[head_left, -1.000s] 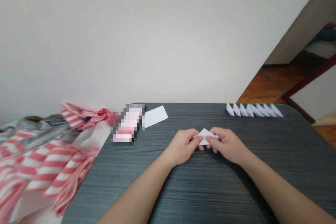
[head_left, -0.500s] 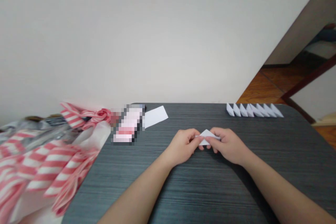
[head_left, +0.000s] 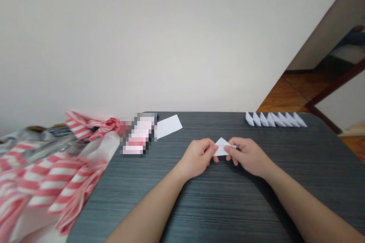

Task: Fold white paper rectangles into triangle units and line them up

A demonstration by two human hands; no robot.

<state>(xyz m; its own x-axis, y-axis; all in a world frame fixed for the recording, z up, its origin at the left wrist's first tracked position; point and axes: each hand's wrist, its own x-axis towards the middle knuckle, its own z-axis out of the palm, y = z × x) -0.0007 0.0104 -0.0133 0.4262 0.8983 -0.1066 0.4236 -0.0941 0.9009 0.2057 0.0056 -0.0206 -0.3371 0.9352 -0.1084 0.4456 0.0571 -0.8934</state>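
Note:
A small white folded paper triangle [head_left: 222,147] is pinched between both hands above the middle of the dark wood-grain table [head_left: 228,205]. My left hand [head_left: 196,157] holds its left corner. My right hand [head_left: 248,156] grips its right side between thumb and fingers. The fingers partly hide the paper's lower edge. At the far right edge of the table stands a row of several small folded white paper pieces [head_left: 273,119], overlapping one another. A flat white paper rectangle [head_left: 169,126] lies at the far edge, left of my hands.
A pixelated, blurred pink and white object [head_left: 139,135] lies beside the paper rectangle. Red-and-white striped bags [head_left: 48,182] and a tied striped handle hang over the table's left side. Wooden floor shows beyond the right corner, and a white wall stands behind.
My hands have drawn slightly apart, and the paper triangle now shows more of its surface, its tip a little higher and turned to the left.

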